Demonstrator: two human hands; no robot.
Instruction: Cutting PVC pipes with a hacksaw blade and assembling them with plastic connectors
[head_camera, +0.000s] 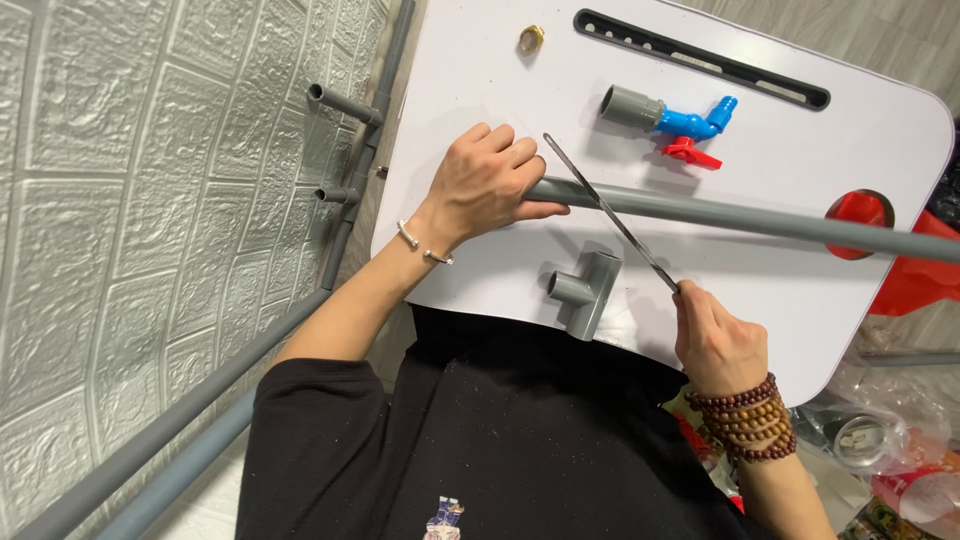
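Your left hand (487, 180) is clamping the grey pipe (740, 218), lying left-right across the counter (480, 70); right-hand fingers (700, 305) are gripping the saw blade (610, 212), running diagonally w/ tip up-left.

Scene evenly and brightly lit by soft, diffuse light; source not seen in frame

White table top (480, 80) rendered near overexposed, detail washed out across bare surface

Faint, soft-edged shadows cast under grey pipe (760, 218), tee fitting (588, 290) and left hand (487, 180), falling toward wearer

Slim hacksaw blade (610, 213) rendered sharp, no motion blur noted

Black shirt (500, 440) crushed to near-uniform dark, little fold detail

Wide-angle bowing seen in embossed wall panel (120, 200) at left edge

Clutter at lower right corner slightly soft
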